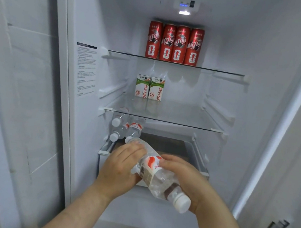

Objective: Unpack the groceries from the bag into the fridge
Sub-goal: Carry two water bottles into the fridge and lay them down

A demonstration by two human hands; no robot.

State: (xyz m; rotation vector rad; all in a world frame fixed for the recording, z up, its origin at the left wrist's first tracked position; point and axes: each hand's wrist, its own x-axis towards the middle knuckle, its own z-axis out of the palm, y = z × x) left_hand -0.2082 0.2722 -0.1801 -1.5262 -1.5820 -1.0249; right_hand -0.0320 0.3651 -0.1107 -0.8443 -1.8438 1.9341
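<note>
Fridge (236, 48) looks mostly stocked, one more bottle (154, 175) on its way in

Using the milk cartons (149, 88) as the reference: four glossy red cans (174, 43) stand in a row on the glass shelf above them. Below and a bit left, a pile (125, 127) of clear ribbed plastic bottles lies on its side, white caps facing out. The bottle in hand sits below the cartons and nearer the camera, tilted, cap toward me, crinkly plastic with a red-and-white paper label. Left hand (119, 169) has its fingers (133, 150) clamped over the base end, and the right hand (185, 177) is wrapped round the middle. The bag's out of shot, so I can't say what's left. My guess is this one joins the pile.
</note>
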